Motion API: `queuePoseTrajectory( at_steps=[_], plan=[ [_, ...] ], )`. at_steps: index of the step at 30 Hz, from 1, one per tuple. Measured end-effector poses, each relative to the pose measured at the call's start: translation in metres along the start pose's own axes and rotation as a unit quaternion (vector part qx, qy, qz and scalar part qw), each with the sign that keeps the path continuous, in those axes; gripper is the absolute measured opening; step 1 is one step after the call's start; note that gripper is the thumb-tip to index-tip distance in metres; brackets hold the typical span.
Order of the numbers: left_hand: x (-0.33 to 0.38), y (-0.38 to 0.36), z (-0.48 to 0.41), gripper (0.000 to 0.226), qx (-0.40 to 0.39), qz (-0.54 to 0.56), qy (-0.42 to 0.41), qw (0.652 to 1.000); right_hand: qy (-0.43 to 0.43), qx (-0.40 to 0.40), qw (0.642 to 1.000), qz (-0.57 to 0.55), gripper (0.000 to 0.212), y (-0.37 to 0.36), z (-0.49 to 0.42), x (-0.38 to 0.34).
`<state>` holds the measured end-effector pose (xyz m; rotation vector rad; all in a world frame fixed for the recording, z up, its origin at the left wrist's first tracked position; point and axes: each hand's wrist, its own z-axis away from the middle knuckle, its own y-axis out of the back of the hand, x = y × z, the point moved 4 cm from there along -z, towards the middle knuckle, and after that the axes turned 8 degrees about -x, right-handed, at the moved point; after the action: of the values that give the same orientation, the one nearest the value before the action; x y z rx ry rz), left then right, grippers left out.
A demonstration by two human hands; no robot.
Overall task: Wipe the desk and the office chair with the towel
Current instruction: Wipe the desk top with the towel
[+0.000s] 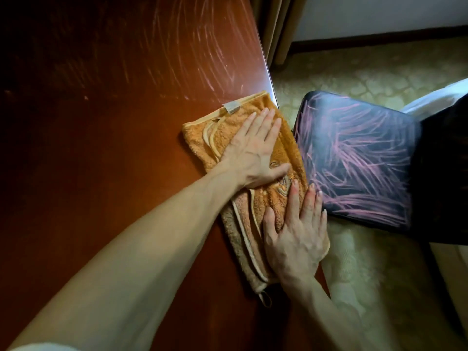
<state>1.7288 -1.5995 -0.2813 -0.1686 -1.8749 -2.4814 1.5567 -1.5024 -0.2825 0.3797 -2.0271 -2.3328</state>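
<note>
At 5 o'clock, pressed flat on the near end of the folded orange towel (243, 224): right hand (296, 239), fingers straight, nothing gripped. Just beyond, near centre, spread flat on the towel's far half: left hand (255, 153), likewise open-palmed. Under both, lying along the right edge of the reddish wooden tabletop (114, 148). At 3 o'clock, just beside that edge: black office chair seat (354, 158), streaked pink. Toward 12 o'clock on the tabletop, pale streaks (190, 46).
</note>
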Motion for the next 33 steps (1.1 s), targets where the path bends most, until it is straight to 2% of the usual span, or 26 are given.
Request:
queuePoseTrajectory(
  at_steps=[5, 8, 12, 15, 17, 20, 22, 24, 26, 28, 30, 31, 33],
  plan=[
    [0.023, 0.007, -0.024, 0.104, -0.023, -0.028, -0.055, 0.998, -0.042, 0.021, 0.999, 0.004, 0.075, -0.001, 0.012, 0.006],
    [0.026, 0.008, -0.026, 0.097, -0.017, -0.039, -0.068, 0.997, -0.054, -0.009, 0.998, 0.017, 0.076, -0.001, 0.01, 0.003],
    [0.022, 0.009, -0.02, 0.085, 0.017, -0.005, -0.037, 0.999, -0.155, -0.075, 0.983, -0.064, 0.081, -0.005, 0.001, -0.011],
    [0.01, 0.006, -0.005, 0.078, 0.034, 0.03, 0.007, 0.999, -0.181, -0.067, 0.976, -0.101, 0.093, -0.006, -0.01, -0.028],
    [-0.007, 0.003, 0.01, 0.077, 0.04, 0.048, 0.059, 0.996, -0.118, -0.04, 0.99, -0.059, 0.094, -0.003, -0.017, -0.034],
    [-0.054, 0.0, 0.049, 0.075, 0.063, 0.086, 0.184, 0.977, 0.061, -0.031, 0.998, 0.001, 0.09, -0.001, -0.044, -0.044],
    [-0.078, -0.005, 0.083, 0.076, 0.079, 0.121, 0.264, 0.954, 0.205, -0.071, 0.975, 0.041, 0.088, -0.001, -0.078, -0.055],
    [-0.084, -0.012, 0.12, 0.078, 0.087, 0.162, 0.353, 0.917, 0.326, -0.149, 0.93, 0.085, 0.087, 0.002, -0.114, -0.074],
    [-0.071, -0.017, 0.143, 0.08, 0.078, 0.205, 0.406, 0.887, 0.377, -0.191, 0.897, 0.133, 0.088, 0.008, -0.133, -0.091],
    [-0.058, -0.02, 0.152, 0.084, 0.051, 0.202, 0.413, 0.887, 0.354, -0.159, 0.913, 0.125, 0.088, 0.014, -0.12, -0.103],
    [-0.067, -0.013, 0.154, 0.087, 0.041, 0.134, 0.381, 0.914, 0.252, -0.082, 0.963, 0.042, 0.084, 0.015, -0.088, -0.108],
    [-0.077, -0.006, 0.152, 0.087, 0.042, 0.089, 0.34, 0.935, 0.168, -0.061, 0.984, -0.013, 0.083, 0.014, -0.072, -0.106],
    [-0.099, 0.004, 0.141, 0.081, 0.035, -0.008, 0.184, 0.982, 0.007, -0.095, 0.991, -0.097, 0.083, 0.003, -0.057, -0.103]
  ],
)
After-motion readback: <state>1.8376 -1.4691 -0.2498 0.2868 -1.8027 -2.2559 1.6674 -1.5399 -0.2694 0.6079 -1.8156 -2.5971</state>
